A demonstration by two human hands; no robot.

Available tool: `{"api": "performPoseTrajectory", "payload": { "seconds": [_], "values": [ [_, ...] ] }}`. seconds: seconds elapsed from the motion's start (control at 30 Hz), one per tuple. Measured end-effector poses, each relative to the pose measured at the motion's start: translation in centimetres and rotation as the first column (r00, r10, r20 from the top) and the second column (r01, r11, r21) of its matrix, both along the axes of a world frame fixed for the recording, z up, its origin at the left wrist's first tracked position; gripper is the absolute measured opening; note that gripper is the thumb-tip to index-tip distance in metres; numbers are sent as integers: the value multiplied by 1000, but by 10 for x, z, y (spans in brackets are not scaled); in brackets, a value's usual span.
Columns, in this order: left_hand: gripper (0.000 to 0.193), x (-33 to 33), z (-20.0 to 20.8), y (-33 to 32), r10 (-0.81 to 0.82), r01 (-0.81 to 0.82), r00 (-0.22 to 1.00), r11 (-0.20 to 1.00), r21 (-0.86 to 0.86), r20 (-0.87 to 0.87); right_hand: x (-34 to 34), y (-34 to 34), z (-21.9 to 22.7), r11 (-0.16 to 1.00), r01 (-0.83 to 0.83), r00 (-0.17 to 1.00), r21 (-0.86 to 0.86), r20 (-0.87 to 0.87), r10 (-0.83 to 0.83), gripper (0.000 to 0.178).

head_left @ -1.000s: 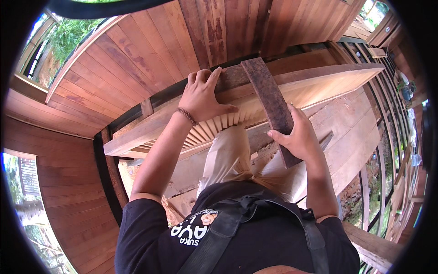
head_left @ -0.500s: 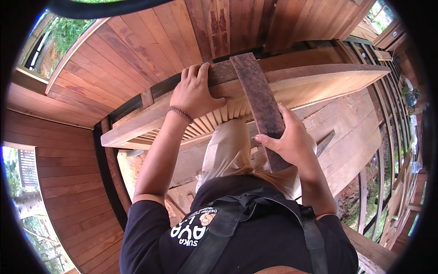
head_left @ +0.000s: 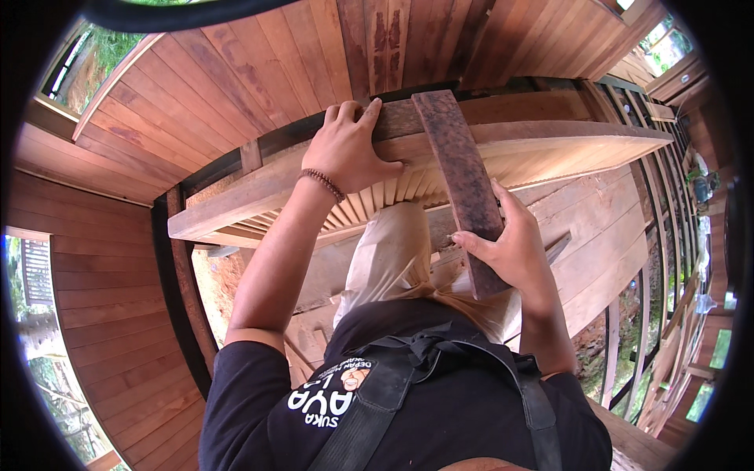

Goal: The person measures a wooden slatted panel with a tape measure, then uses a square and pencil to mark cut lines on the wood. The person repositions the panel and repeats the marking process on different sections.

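A long louvered wooden panel (head_left: 542, 138), like a shutter or door, stands on its long edge in front of my legs, its pale slats on the side facing me. My left hand (head_left: 345, 149) is clamped over its upper edge, thumb on the near side and fingers over the far side. In my right hand (head_left: 509, 243) is a flat, dark brown mottled wooden board (head_left: 457, 165), gripped near its lower end. The board's far end lies across the panel's upper edge, just right of my left hand. Some of my right fingers are hidden behind the board.
Beyond the panel rises a wall of reddish-brown planks (head_left: 259, 86), with another plank wall (head_left: 118, 282) at the left. Wide boards (head_left: 597, 220) lie under and behind my legs. At the right are open floor joists (head_left: 660, 235) with ground showing between them.
Both hands and the brown board appear slightly farther right in the picture, while the view itself has shifted a little. Both grips are the same.
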State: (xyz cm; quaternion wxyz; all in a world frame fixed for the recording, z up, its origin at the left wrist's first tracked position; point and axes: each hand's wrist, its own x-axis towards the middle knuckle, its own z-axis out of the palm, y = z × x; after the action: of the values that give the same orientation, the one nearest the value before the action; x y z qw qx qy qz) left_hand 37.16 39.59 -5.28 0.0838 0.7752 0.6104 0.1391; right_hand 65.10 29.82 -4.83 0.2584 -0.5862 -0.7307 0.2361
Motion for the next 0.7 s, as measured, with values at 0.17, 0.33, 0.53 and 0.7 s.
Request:
{"api": "performPoseTrajectory", "payload": {
  "seconds": [0.17,0.33,0.53,0.7],
  "values": [
    [106,0,2,-1,2,-2,1000,1000,6,17,1,0,3,1000,-8,1000,5,28,7,90],
    [106,0,4,-3,5,-5,1000,1000,-1,20,-2,-2,4,1000,1,999,3,45,-2,89],
    [106,2,5,-4,-5,5,999,1000,4,37,-4,-8,1,999,32,998,9,61,-32,92],
    [106,-2,1,-5,-5,4,1000,1000,23,29,-4,-1,13,988,68,998,140,1,-68,64]
  ]
}}
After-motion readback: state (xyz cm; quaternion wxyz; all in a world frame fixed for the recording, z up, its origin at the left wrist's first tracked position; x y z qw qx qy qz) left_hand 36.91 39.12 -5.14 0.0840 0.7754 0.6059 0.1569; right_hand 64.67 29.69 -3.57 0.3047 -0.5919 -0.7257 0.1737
